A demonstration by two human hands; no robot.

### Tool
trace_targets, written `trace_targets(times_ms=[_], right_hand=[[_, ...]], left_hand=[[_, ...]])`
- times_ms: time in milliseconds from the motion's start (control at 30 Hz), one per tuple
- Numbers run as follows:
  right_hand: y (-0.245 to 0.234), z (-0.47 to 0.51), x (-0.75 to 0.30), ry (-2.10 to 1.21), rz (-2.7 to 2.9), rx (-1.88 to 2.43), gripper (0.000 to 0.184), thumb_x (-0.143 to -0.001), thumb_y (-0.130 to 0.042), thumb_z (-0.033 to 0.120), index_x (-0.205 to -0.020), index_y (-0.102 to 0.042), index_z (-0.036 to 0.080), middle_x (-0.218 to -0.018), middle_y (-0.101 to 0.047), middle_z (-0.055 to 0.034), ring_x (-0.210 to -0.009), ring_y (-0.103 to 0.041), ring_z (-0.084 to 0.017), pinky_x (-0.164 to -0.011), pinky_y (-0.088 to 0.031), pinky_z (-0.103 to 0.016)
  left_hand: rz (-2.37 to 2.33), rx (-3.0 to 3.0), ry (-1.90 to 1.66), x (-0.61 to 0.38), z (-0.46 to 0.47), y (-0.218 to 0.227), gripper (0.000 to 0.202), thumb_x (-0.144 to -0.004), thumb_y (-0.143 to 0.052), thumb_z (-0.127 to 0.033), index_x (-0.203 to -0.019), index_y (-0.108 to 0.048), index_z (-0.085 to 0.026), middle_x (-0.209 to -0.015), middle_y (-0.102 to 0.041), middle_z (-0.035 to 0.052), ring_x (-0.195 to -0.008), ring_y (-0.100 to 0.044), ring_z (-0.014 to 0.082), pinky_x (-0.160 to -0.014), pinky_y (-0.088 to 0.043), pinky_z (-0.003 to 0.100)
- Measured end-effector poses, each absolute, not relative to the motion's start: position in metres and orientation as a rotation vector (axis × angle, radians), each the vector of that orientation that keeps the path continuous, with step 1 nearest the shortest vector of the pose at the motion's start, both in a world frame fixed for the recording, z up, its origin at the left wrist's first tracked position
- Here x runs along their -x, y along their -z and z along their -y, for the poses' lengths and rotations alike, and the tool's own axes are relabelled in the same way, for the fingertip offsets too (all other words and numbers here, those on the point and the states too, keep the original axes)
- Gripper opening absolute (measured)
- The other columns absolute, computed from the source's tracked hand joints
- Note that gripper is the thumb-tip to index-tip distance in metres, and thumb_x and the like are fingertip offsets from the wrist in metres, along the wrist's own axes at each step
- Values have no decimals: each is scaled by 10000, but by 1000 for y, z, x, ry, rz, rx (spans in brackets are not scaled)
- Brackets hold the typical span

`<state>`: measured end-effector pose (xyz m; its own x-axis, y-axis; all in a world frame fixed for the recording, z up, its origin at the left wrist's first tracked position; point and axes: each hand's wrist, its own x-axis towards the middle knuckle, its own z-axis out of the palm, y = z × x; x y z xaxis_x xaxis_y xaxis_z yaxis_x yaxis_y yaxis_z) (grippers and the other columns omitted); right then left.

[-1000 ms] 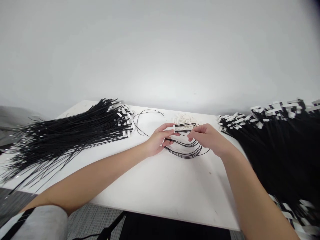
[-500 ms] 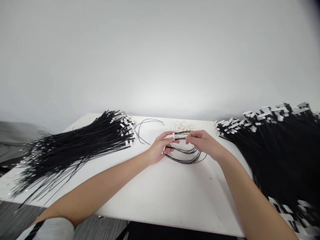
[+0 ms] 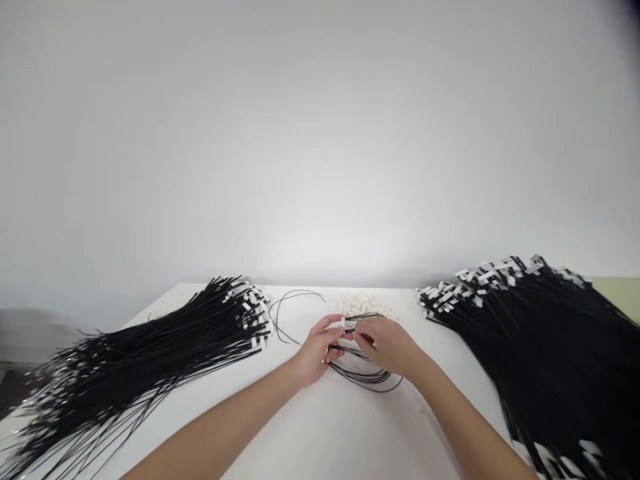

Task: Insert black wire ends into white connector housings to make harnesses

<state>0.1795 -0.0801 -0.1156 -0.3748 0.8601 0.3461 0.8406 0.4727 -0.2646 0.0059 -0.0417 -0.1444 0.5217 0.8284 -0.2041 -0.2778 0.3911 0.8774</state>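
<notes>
A small white connector (image 3: pixel 343 325) is pinched between the thumb and fingers of my left hand (image 3: pixel 313 355). Thin black wires (image 3: pixel 367 379) run from my left hand in loose loops to the right, under my right hand. My right hand (image 3: pixel 387 343) is closed close beside the connector, its fingertips at a black wire; their exact grip is partly hidden. Behind the hands lies a heap of small white connectors (image 3: pixel 361 303).
A thick bundle of black wires with white connector ends (image 3: pixel 165 353) lies on the left of the white table (image 3: pixel 320 433). A larger such bundle (image 3: pixel 545 347) covers the right side. A loose black wire (image 3: pixel 278 312) curls behind my left hand. A pale wall stands behind.
My right hand has moved left, closer to the white connector in my left hand. The view has tilted up, so the table sits lower.
</notes>
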Motion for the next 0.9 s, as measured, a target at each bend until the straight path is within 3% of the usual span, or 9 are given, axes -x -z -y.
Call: trace_targets(times_ms=[500, 600, 667, 733, 800, 867, 900], right_hand=[[117, 83, -175, 17, 2257, 1406, 197, -832, -379, 191, -660, -470, 164, -651, -521, -4, -590, -434, -100, -526, -244, -228], [112, 82, -182, 53, 2192, 1421, 117, -803, -448, 242, -836, -540, 178, -814, -568, -33, -723, -484, -133, -624, -318, -240], [111, 80, -187, 85, 2140, 1415, 302, -738, -540, 270, -1026, -531, 182, -1000, -561, -71, -895, -483, -182, -761, -342, -278], [113, 77, -192, 50, 2094, 1454, 423, -682, -594, 260, -1093, -523, 192, -1083, -543, -79, -998, -455, -214, -850, -316, -310], [117, 74, -196, -43, 2058, 1524, 265, -687, -577, 238, -949, -583, 196, -950, -589, -52, -914, -495, -189, -820, -326, -292], [121, 71, -199, -126, 2027, 1571, 75, -720, -532, 231, -750, -583, 185, -731, -588, -17, -714, -509, -138, -698, -345, -241], [123, 69, -200, -158, 2011, 1580, 90, -739, -510, 238, -704, -571, 183, -663, -569, -4, -634, -490, -118, -634, -335, -219]], left_hand=[[-735, -927, -791, -3, 45, 144, 358, -749, -592, -290, -1074, -474, -199, -868, -650, 58, -359, -282, -3, -611, -389, 239], [-720, -951, -802, -4, 46, 143, 368, -746, -602, -292, -1074, -462, -201, -869, -649, 54, -364, -289, -5, -624, -393, 242], [-700, -970, -792, -5, 47, 142, 372, -738, -614, -297, -1065, -468, -195, -851, -649, 52, -360, -280, -10, -600, -383, 233], [-696, -992, -778, -6, 48, 141, 381, -723, -629, -292, -1059, -482, -187, -833, -652, 56, -357, -281, -15, -587, -377, 227], [-705, -1022, -762, -6, 48, 140, 383, -717, -632, -286, -1058, -493, -181, -836, -656, 63, -349, -276, -20, -597, -385, 233], [-720, -1029, -763, -6, 49, 139, 374, -724, -623, -295, -1057, -494, -182, -849, -655, 62, -345, -271, -22, -602, -394, 239], [-726, -1025, -771, -6, 49, 139, 369, -730, -615, -300, -1059, -491, -186, -857, -653, 59, -345, -271, -22, -602, -397, 240]])
